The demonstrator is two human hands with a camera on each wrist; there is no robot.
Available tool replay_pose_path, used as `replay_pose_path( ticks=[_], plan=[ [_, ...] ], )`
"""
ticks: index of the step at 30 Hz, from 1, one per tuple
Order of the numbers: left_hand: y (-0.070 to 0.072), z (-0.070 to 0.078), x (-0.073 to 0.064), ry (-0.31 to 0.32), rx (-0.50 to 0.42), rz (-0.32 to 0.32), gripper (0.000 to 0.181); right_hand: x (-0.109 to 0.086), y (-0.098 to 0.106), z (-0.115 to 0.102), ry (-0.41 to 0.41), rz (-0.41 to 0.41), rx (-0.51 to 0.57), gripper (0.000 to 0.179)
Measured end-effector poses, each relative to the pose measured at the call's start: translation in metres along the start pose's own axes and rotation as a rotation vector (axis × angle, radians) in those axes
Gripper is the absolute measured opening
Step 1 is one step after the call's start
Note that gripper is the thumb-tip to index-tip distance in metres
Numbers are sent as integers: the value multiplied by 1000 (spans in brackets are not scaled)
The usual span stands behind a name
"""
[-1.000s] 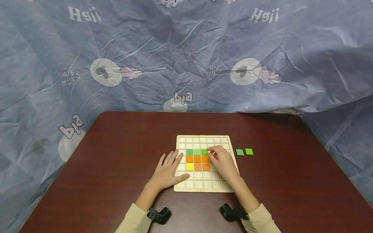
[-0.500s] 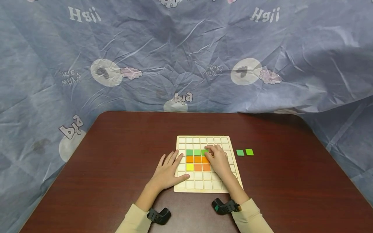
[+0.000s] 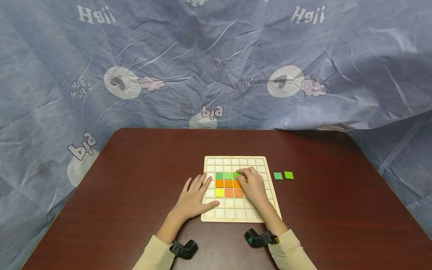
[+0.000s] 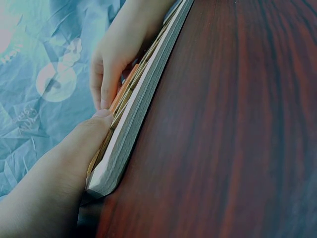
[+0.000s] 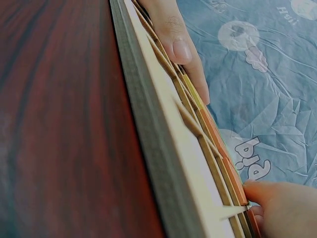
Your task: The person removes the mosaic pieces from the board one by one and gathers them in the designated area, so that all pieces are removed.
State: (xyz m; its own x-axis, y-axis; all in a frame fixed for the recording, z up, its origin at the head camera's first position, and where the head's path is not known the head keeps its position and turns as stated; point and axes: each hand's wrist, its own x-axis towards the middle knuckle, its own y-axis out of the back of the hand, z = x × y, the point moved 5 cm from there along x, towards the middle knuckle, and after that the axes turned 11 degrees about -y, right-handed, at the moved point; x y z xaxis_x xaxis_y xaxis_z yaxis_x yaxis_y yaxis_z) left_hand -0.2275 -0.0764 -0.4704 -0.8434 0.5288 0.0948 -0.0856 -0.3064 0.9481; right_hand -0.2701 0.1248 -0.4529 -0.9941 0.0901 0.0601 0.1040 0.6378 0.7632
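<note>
Shifted leftward, the right hand [image 3: 254,186] is half-curled at a mid-frame green tile [image 3: 235,175], pinch unclear; the left hand [image 3: 194,198] is spread.

This is looking like a makeshift recording corner. A printed blue cloth [image 3: 216,67] is hanging behind the reddish-brown bench [image 3: 152,161]; black wrist cameras [image 3: 184,250] are showing.

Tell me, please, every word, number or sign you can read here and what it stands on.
"Hgii", twice on the cloth: upper left, upper right.
"bia", twice on the cloth: left and centre; perhaps flipped, so uncertain.
Small two-line print, twice on the cloth: too faint to read surely.
Board, tiles: no text seen.
</note>
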Motion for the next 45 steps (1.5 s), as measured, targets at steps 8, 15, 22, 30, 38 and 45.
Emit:
replay_pose_path(
  ticks=[8, 15, 22, 30, 38, 45],
  plan=[
    [0, 0, -1, -4, -3, 5, 87, 0, -2, 2, -5, 15, 8, 21],
    [0, -1, -1, 3, 1, 5, 87, 2, -2, -2, -7, 12, 27, 20],
    [-1, -2, 1, 7, -4, 14, 87, 3, 1, -4, 1, 25, 24, 18],
    [0, -1, 2, 3, 2, 21, 87, 5, 1, -1, -4, 30, 38, 18],
    [2, 0, 1, -3, 15, 13, 86, 2, 2, -2, 4, 43, 57, 18],
    [0, 1, 1, -5, 8, 13, 86, 1, 2, -2, -5, 29, 60, 18]
  ],
)
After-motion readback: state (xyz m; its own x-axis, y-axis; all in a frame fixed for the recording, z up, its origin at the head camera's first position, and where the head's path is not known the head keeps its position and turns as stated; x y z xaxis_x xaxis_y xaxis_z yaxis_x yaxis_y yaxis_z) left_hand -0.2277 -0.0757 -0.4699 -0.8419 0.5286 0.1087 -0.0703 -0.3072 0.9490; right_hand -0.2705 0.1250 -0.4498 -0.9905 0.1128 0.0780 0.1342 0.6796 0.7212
